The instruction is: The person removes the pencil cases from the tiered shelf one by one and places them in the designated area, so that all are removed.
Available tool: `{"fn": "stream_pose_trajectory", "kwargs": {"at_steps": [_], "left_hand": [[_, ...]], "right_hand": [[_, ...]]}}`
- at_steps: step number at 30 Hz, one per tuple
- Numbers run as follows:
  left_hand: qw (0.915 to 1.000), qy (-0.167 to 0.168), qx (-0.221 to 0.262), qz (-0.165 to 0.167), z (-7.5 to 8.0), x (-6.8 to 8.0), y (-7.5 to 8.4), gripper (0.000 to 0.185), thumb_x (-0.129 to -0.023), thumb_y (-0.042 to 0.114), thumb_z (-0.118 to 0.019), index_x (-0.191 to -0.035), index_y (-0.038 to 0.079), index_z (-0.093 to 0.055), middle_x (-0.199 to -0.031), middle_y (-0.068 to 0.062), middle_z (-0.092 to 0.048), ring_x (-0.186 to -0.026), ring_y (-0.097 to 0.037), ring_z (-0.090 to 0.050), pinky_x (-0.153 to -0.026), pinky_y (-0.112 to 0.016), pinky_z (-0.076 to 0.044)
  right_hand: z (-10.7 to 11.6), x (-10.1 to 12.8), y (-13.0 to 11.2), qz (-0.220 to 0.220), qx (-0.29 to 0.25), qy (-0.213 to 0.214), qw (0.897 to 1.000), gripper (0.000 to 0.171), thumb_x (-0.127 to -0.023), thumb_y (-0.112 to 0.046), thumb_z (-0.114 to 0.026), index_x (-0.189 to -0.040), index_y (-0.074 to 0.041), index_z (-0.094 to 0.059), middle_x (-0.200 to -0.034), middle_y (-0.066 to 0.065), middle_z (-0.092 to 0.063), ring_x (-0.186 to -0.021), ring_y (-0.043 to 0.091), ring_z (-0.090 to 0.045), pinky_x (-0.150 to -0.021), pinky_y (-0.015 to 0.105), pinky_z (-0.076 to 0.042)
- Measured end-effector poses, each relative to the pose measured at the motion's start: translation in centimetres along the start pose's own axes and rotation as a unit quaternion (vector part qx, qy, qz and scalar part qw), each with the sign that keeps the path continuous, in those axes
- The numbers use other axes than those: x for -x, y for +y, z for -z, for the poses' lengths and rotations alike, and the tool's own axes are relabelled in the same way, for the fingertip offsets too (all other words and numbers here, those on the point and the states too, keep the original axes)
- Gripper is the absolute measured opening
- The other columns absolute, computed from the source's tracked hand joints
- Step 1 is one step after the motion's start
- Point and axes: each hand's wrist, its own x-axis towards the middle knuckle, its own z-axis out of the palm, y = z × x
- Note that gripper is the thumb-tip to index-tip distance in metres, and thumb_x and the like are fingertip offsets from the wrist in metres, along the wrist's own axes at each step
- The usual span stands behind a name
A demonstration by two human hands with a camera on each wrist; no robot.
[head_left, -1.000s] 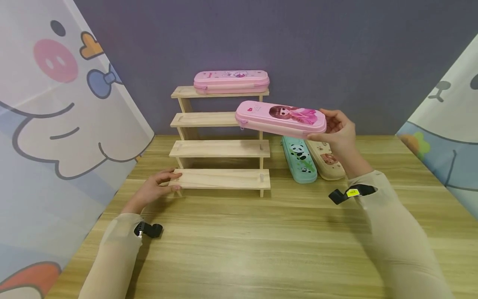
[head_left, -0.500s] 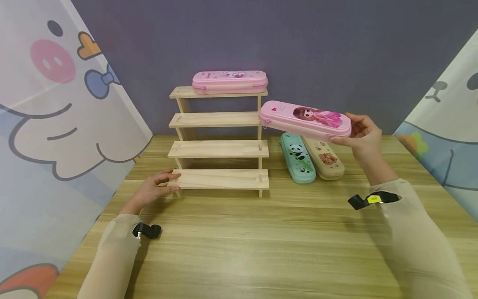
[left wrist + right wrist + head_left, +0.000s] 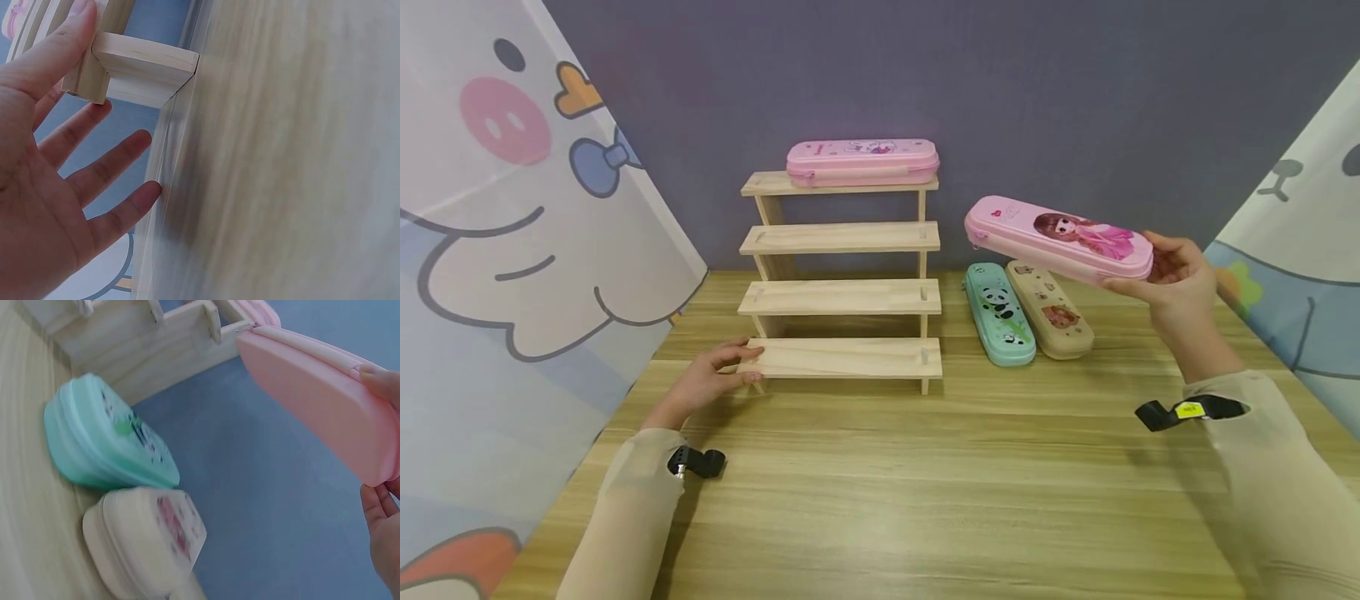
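At the right, my right hand [image 3: 1187,292] grips the right end of a pink pencil case [image 3: 1018,223] with a long-haired doll on its lid. The case is raised above the table, its left end tilted up; its plain underside shows in the right wrist view. My left hand [image 3: 703,379] holds the left end of the lowest step of a wooden stepped display stand [image 3: 842,358], thumb on one side and index finger on the other. In the left wrist view its other fingers [image 3: 115,169] are spread free of the wood.
Another pink pencil case [image 3: 861,167] lies along the stand's top step. Right of the stand, a mint-green panda pencil case [image 3: 1000,315] and a beige pencil case [image 3: 1051,312] lie side by side on the wood-grain table [image 3: 880,492]. A grey wall [image 3: 1075,100] stands behind.
My right hand has carried the pink doll pencil case rightward, away from the stand and past the mint and beige cases. My left hand has stayed on the lowest step.
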Motion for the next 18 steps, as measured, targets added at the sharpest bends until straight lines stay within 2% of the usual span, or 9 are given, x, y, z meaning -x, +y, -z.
{"fn": "stream_pose_trajectory", "kwargs": {"at_steps": [10, 14, 18], "left_hand": [[1.0, 0.002, 0.0, 0.007, -0.1, 0.1, 0.0, 0.052, -0.093, 0.018, -0.073, -0.138, -0.001, -0.057, -0.155, -0.029, -0.029, -0.136, -0.053, -0.034, -0.108, -0.065, -0.031], [1.0, 0.003, 0.002, 0.008, -0.1, 0.2, 0.1, 0.052, -0.092, 0.018, -0.073, -0.138, 0.0, -0.057, -0.156, -0.029, -0.029, -0.136, -0.053, -0.035, -0.108, -0.065, -0.031], [1.0, 0.005, -0.001, 0.008, -0.1, 0.1, 0.1, 0.051, -0.092, 0.017, -0.073, -0.138, 0.0, -0.058, -0.156, -0.028, -0.03, -0.136, -0.052, -0.035, -0.109, -0.064, -0.03]], "right_hand": [[2.0, -0.1, 0.3, -0.012, 0.054, 0.077, 0.995, 0.059, -0.059, 0.035, -0.074, -0.107, 0.001, -0.066, -0.104, 0.008, -0.066, -0.086, 0.014, -0.06, -0.071, 0.019, -0.057], [2.6, -0.1, 0.5, -0.009, 0.1, 0.124, 0.987, 0.058, -0.059, 0.031, -0.078, -0.106, -0.002, -0.068, -0.104, 0.006, -0.065, -0.087, 0.013, -0.059, -0.071, 0.015, -0.055], [3.2, 0.0, 0.9, 0.009, 0.164, 0.154, 0.974, 0.056, -0.061, 0.026, -0.081, -0.105, -0.006, -0.07, -0.104, 0.004, -0.063, -0.087, 0.012, -0.057, -0.07, 0.011, -0.052]]}}
